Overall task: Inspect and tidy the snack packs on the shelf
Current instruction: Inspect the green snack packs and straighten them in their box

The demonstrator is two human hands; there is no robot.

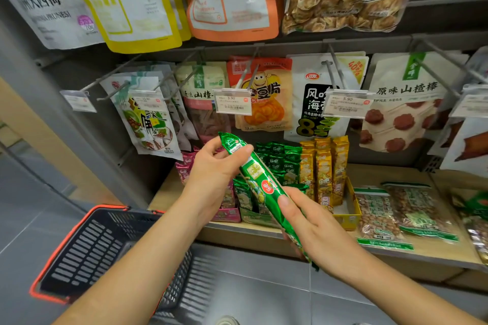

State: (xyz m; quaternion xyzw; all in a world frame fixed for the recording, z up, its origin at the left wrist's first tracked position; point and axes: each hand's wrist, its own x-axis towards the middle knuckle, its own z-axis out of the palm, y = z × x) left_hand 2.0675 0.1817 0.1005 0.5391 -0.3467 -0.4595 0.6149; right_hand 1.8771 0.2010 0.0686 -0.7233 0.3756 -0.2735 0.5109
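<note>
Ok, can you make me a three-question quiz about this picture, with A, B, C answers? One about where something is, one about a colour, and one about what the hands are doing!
1. Where is the black basket?
A. Hanging on a hook
B. Lower than the shelf, at the left
C. On top of the hanging bags

2. What colour is the long snack pack being held?
A. Blue
B. Green
C. White

3. How is that pack held?
A. It lies loose on the floor
B. It dangles from a hook
C. The left hand grips its top end and the right hand its lower end

Answers:
1 B, the basket shows below the shelf edge, under the left arm.
2 B, its wrapper is shiny green.
3 C, fingers of both hands curl round it.
</note>
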